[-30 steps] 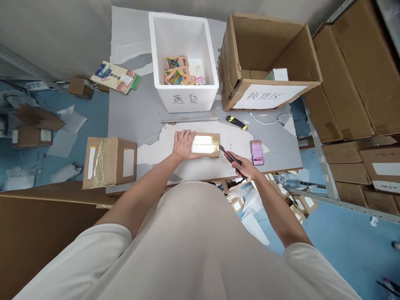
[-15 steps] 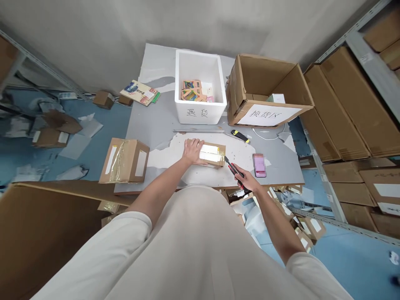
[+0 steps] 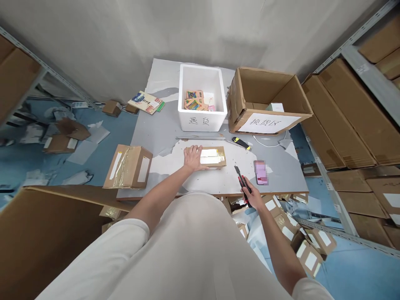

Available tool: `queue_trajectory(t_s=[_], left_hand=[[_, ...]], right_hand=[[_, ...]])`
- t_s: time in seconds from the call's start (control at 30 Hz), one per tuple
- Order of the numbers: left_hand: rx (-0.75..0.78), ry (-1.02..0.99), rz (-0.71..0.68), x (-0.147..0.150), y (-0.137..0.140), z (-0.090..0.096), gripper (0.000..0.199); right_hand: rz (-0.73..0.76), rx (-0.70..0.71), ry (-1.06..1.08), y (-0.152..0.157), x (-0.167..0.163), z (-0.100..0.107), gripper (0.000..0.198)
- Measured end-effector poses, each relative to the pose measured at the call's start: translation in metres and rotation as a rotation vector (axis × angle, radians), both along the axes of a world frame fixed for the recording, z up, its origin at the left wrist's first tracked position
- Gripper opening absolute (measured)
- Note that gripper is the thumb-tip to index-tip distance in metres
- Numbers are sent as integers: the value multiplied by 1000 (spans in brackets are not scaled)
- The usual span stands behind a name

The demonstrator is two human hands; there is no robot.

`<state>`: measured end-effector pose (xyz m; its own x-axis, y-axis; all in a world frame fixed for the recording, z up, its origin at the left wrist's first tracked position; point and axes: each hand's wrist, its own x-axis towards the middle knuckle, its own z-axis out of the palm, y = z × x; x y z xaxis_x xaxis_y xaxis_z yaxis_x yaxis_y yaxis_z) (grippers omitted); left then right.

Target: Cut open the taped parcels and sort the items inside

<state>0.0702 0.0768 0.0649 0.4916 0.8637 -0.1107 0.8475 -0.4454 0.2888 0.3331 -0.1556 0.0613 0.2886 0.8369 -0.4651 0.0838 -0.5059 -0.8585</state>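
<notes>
My left hand [image 3: 193,158] grips the left end of a small taped cardboard box [image 3: 222,157] that lies flat on the table, white label upward. Its fingers cover part of the label. In my right hand [image 3: 251,194] is a black and red utility knife [image 3: 241,179], its tip pointing up and left, apart from the box's right end. A second utility knife, yellow and black [image 3: 241,143], lies behind and to the right of the box. Close to my right hand, a pink-screened phone [image 3: 261,172] rests on the table.
A white foam bin [image 3: 203,121] with colourful packets and an open cardboard carton [image 3: 268,123] stand at the back. A taped box [image 3: 128,167] sits at the table's left front, with booklets [image 3: 145,102] behind it. Shelving [image 3: 353,58] rises on the right; boxes litter the floor.
My right hand has drawn the utility knife away from the box, right and toward me. The left hand still holds the box in place. The view has shifted slightly.
</notes>
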Motion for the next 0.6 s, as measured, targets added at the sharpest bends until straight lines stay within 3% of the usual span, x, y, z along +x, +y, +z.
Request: queue_trajectory(t_s=[0.13,0.3,0.47,0.6], left_hand=[[-72,35,193,-2,-20,12,105],[-192,-90,211,-30,-56,5,53],[-309,-402,234,-49,-89,-19,52],[-273,-475,285,-48,-87,-23,60]], right_hand=[[-258,90,143,45,-45,-9,67],[-253,108,305,113,-90,-10,51],[-205,106,277,134,-93,-11,47],[-222,121,303,124,-92,-11,51]])
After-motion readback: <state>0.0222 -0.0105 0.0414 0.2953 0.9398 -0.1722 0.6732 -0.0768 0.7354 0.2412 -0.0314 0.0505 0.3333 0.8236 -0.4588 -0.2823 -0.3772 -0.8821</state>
